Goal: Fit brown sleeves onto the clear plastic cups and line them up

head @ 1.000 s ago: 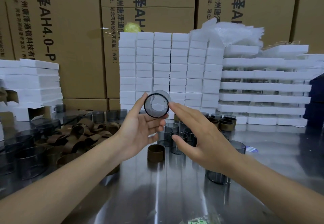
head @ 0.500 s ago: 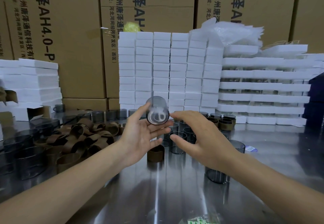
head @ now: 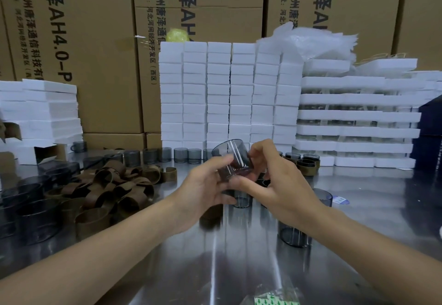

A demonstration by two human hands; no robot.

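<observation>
A clear grey-tinted plastic cup (head: pixel 230 155) is held tilted above the steel table (head: pixel 239 269), at the centre of the view. My left hand (head: pixel 205 190) grips it from the left with thumb on top. My right hand (head: pixel 277 180) holds its right side with curled fingers. A brown sleeve (head: pixel 211 215) stands on the table just below my left hand. A heap of brown sleeves (head: pixel 112 185) lies to the left. Several bare cups (head: pixel 242 200) stand behind my hands, and a row of cups (head: pixel 165 154) lines the back.
White foam blocks (head: pixel 229 94) are stacked behind the cups, with more stacks (head: pixel 356 116) right and left. Cardboard cartons (head: pixel 79 41) form the back wall. Dark cups (head: pixel 31 218) crowd the left edge. One cup (head: pixel 295 235) stands under my right forearm. A green-and-white packet (head: pixel 275 301) lies at the front.
The cup has come down from face height and turned from end-on to side-on. My right hand, open beside it before, now holds its right side.
</observation>
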